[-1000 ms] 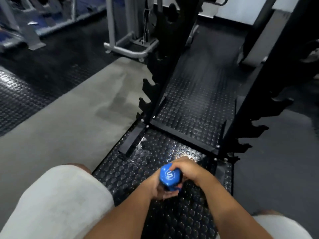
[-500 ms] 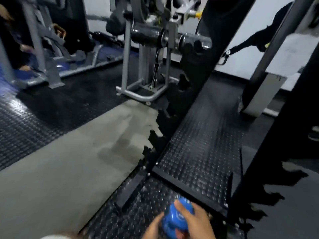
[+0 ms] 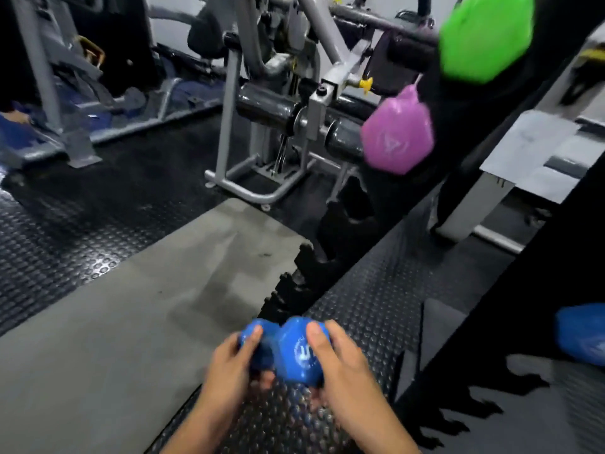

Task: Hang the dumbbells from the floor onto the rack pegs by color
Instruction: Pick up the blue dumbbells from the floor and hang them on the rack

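While held: both hands, left (image 3: 229,362) and right (image 3: 340,365), curl shut around blue dumbbell (image 3: 288,348), low before rack (image 3: 327,267).
Risk: slipping from the two-handed grip, or snagging empty pegs, during lift.
Colour: another blue (image 3: 582,335) hangs right.

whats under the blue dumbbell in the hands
Under the blue dumbbell, held by the left hand and right hand, lies studded black rubber flooring. Fingers and the dumbbell cover the patch directly below.

Left hand (image 3: 234,357) and right hand (image 3: 340,358) side by side, forearms bare, fingers curled, apparently in a shared grasp.
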Action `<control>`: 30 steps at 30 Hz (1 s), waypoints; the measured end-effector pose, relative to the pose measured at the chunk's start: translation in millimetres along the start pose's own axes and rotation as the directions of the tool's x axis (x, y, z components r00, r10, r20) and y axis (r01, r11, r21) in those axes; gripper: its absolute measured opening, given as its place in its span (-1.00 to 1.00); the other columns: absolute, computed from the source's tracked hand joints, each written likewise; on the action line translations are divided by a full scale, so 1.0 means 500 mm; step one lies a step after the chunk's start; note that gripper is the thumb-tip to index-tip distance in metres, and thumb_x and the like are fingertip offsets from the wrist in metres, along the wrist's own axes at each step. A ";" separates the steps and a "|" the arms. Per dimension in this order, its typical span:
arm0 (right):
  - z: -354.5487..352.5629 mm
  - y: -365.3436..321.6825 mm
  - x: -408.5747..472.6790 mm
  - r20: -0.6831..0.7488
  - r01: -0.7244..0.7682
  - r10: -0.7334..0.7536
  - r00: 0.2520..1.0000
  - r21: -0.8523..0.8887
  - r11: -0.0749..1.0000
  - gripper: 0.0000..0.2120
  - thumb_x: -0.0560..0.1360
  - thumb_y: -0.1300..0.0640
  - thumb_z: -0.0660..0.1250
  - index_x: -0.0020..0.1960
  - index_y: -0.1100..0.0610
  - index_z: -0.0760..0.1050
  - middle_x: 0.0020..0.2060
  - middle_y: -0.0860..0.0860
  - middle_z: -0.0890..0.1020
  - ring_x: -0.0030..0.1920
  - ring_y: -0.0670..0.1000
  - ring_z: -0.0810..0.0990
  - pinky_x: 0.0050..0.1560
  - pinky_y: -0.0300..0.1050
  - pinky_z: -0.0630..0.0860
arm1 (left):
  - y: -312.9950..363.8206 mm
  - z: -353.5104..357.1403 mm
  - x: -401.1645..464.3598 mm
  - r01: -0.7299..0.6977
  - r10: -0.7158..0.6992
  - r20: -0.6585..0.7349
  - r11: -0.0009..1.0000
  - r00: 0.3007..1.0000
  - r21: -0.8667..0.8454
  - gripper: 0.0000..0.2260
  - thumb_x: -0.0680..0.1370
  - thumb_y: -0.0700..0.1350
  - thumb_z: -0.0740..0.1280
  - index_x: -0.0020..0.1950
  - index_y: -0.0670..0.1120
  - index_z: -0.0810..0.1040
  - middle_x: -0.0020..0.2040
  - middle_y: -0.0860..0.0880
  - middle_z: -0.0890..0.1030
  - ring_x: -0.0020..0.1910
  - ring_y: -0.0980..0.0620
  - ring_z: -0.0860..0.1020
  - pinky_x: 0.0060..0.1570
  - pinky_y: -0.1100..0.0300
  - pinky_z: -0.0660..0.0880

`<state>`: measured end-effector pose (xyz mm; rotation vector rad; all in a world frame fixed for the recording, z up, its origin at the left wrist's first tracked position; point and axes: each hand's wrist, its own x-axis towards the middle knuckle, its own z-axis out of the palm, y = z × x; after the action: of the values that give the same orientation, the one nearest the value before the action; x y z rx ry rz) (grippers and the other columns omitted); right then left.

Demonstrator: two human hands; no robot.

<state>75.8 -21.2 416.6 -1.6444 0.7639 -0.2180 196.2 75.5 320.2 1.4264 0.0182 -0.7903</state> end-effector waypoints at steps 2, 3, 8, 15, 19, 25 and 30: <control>-0.004 -0.090 -0.004 0.048 -0.040 0.036 0.998 0.071 0.997 -0.65 0.55 -0.27 0.25 -0.01 0.00 0.56 -0.30 -0.03 0.56 -0.40 -0.03 0.50 -0.41 -0.06 0.46 | 0.082 -0.020 0.000 -0.042 0.042 0.003 0.999 0.999 0.023 -0.74 0.61 0.03 0.37 0.03 -0.18 0.62 -0.34 -0.12 0.63 -0.45 -0.03 0.57 -0.39 0.06 0.58; -0.006 -0.127 -0.008 0.057 -0.058 0.051 0.997 0.120 0.991 -0.66 0.50 -0.29 0.26 -0.01 -0.05 0.60 -0.29 -0.01 0.57 -0.41 -0.02 0.49 -0.42 -0.06 0.47 | 0.132 -0.028 0.000 -0.085 0.085 0.003 0.994 0.996 0.071 -0.74 0.57 0.07 0.41 0.00 -0.12 0.65 -0.28 -0.16 0.65 -0.41 -0.07 0.59 -0.33 -0.03 0.62; -0.034 -0.312 -0.052 0.065 -0.249 0.242 0.968 0.372 0.894 -0.61 0.43 -0.16 0.43 0.14 0.04 0.62 -0.22 0.25 0.62 -0.36 0.14 0.56 -0.30 0.07 0.60 | 0.368 -0.043 -0.040 -0.183 0.204 -0.045 0.938 0.978 0.294 -0.70 0.47 0.20 0.49 -0.12 -0.03 0.67 -0.26 -0.17 0.67 -0.39 -0.11 0.66 -0.29 -0.18 0.67; -0.128 -0.463 -0.221 0.124 -0.504 0.543 0.831 0.581 0.639 -0.42 0.37 0.06 0.37 0.34 0.27 0.49 0.02 0.51 0.62 -0.30 0.36 0.68 -0.32 0.27 0.66 | 0.605 0.004 -0.209 -0.246 0.208 0.135 0.740 0.969 0.626 -0.59 0.34 0.32 0.45 -0.23 -0.02 0.58 -0.46 0.04 0.56 -0.48 0.10 0.44 -0.38 0.08 0.40; -0.132 -0.489 -0.240 0.111 -0.539 0.611 0.784 0.610 0.581 -0.48 0.37 0.05 0.48 0.23 0.28 0.51 -0.18 0.45 0.67 -0.22 0.41 0.69 -0.15 0.23 0.63 | 0.655 0.039 -0.204 -0.220 0.107 0.204 0.697 0.973 0.682 -0.69 0.41 0.20 0.52 -0.25 -0.01 0.56 -0.47 0.07 0.51 -0.47 0.17 0.42 -0.38 0.16 0.37; -0.103 -0.474 -0.128 0.182 -0.578 0.567 0.803 0.465 0.670 -0.15 0.01 0.04 0.70 0.23 0.22 0.48 -0.12 0.31 0.75 -0.21 0.31 0.75 -0.26 0.09 0.67 | 0.680 0.054 -0.062 -0.176 -0.043 0.276 0.672 0.960 0.719 -0.65 0.27 0.33 0.50 -0.16 0.13 0.59 -0.33 -0.01 0.64 -0.32 -0.04 0.66 -0.22 -0.12 0.67; -0.072 -0.476 -0.018 0.159 -0.583 0.598 0.786 0.515 0.629 -0.39 0.32 -0.14 0.61 0.24 0.11 0.53 -0.05 0.26 0.75 -0.14 0.21 0.76 -0.18 -0.01 0.64 | 0.769 0.094 0.040 -0.127 -0.140 0.293 0.671 0.946 0.731 -0.85 0.42 0.11 0.43 -0.19 0.04 0.66 -0.31 -0.11 0.65 -0.39 -0.11 0.67 -0.18 -0.20 0.67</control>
<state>134.3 -37.1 649.5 -0.7835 1.1107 0.0266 380.5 1.7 653.5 2.0447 -0.6360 -1.1043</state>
